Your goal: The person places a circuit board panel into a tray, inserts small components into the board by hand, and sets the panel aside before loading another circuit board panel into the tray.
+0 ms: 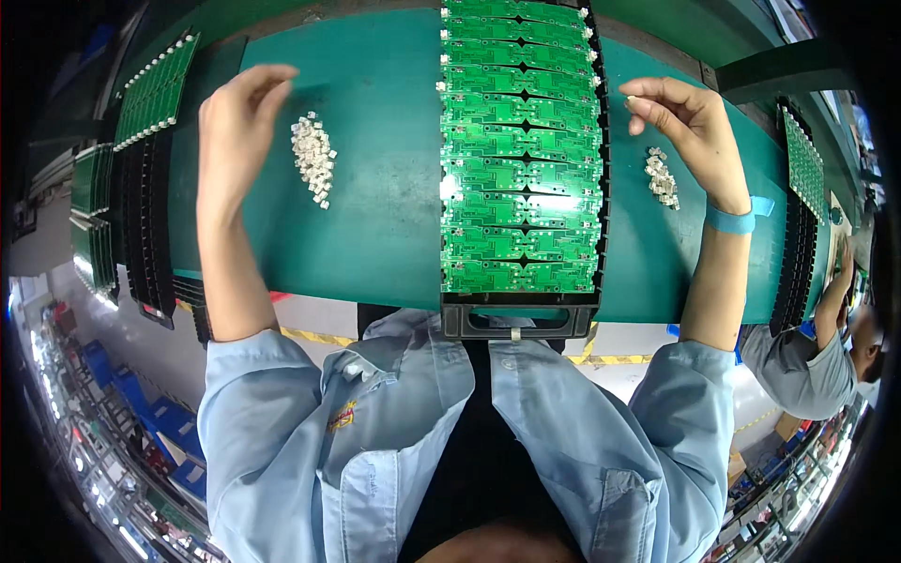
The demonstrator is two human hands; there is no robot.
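Note:
A row of long green circuit boards (521, 174) lies in a black rack (460, 317) in front of me. Small white connectors sit at both ends of the farther boards. To the left of it, my left hand (239, 113) hovers past a pile of white connectors (313, 159), thumb and fingers drawn together; whatever they hold is too small to make out. On the other side, my right hand (690, 122) is closed in a pinch on a tiny pale connector (631, 99). Below those fingers lies a smaller connector pile (662, 178).
Everything rests on a green mat (385, 216). More boards (158, 92) stand in a black rack at the left, and another board (804, 159) at the right. A blue band (730, 220) circles my right wrist. Another person (807, 371) sits at the far right.

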